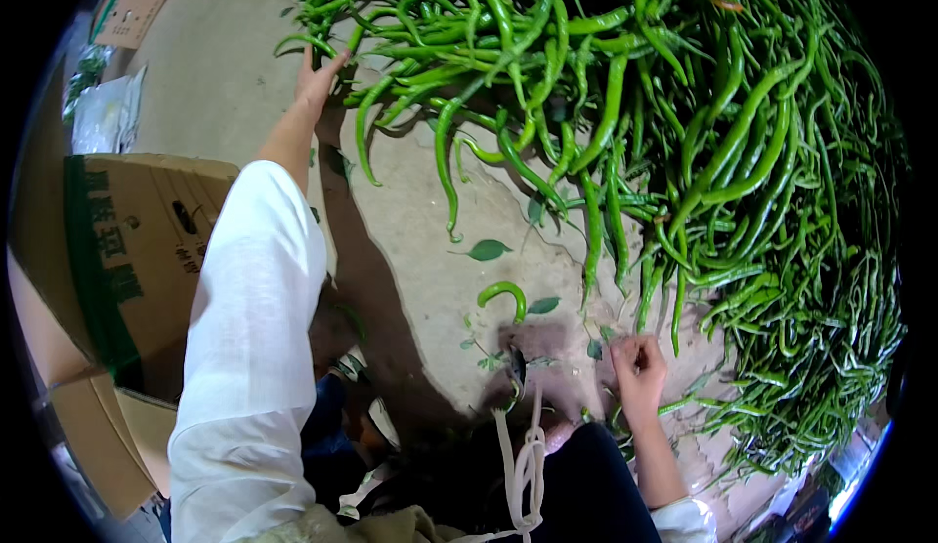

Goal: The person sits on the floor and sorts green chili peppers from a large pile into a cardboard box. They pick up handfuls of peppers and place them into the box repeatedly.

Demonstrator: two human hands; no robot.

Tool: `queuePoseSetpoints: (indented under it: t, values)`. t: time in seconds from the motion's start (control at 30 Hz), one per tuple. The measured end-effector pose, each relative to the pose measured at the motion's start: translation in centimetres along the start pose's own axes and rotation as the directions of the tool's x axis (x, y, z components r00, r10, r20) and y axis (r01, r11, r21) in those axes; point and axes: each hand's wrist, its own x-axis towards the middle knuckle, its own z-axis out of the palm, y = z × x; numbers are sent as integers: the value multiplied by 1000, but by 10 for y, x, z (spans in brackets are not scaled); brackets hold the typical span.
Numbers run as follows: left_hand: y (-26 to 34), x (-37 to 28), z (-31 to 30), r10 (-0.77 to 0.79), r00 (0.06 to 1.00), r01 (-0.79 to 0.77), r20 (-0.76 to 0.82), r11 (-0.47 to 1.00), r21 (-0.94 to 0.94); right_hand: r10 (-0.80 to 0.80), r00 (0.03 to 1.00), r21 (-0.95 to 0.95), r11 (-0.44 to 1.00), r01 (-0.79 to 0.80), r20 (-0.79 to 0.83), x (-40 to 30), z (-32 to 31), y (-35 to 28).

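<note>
My left hand (320, 83) reaches out to the left end of a large heap of long green chili peppers (608, 103). Its thumb and fingers are spread, and they touch a curved pepper (297, 39) at the heap's edge. Lower down, by the heap's near side, my right hand (641, 374) is held with curled fingers; I see nothing in it. Pepper tips hang just beyond its knuckles. A short hooked pepper (504, 294) lies alone on the concrete floor (454, 184), between loose green leaves (489, 250).
An open cardboard carton (157, 213) bearing writing stands left of my left arm. More cartons (128, 12) and clear plastic bags (108, 114) are at the far left. White cord (524, 470) hangs over my lap. The pepper heap curves around to my right.
</note>
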Motion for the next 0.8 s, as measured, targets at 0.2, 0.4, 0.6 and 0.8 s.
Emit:
queuePoseSetpoints:
  t: [0.2, 0.4, 0.6, 0.8]
  values:
    - [57, -24, 55, -23, 989, 83, 147, 904, -418, -510, 860, -232, 837, 495, -2, 87, 21, -66]
    - [66, -115, 95, 32, 953, 108, 300, 892, -439, -504, 864, -146, 856, 496, -16, 166, 70, -99]
    - [58, -214, 109, -138, 990, 104, -31, 859, -501, -280, 959, 238, 929, 284, -52, 157, 121, -88]
    - [72, -351, 117, -288, 939, 314, 186, 507, -803, -125, 981, 271, 959, 81, 147, 92, 125, -5]
